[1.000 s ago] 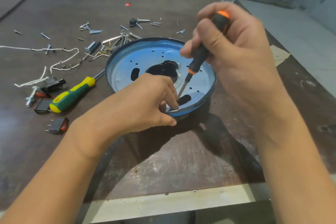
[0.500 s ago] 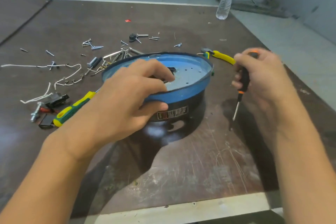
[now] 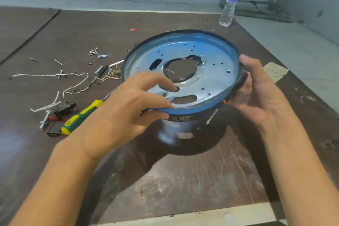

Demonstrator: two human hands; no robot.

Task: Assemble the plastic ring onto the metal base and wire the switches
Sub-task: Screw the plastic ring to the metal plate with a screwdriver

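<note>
Metal base [image 3: 216,82], tilted toward the viewer above mid-table: the left hand [image 3: 128,112] grips its near-left rim, thumb beneath and fingers over the plate. The right hand [image 3: 256,93] grips its right rim and also clasps a small screwdriver [image 3: 212,115], handle largely hidden. Bare table [image 3: 183,180] lies toward the near edge. Screws [image 3: 98,53], white wires [image 3: 73,86] and a green screwdriver [image 3: 80,117] crowd the left, the last partly covering a black switch [image 3: 54,130]. Whether the dark body [image 3: 183,134] below touches the table cannot be told.
</note>
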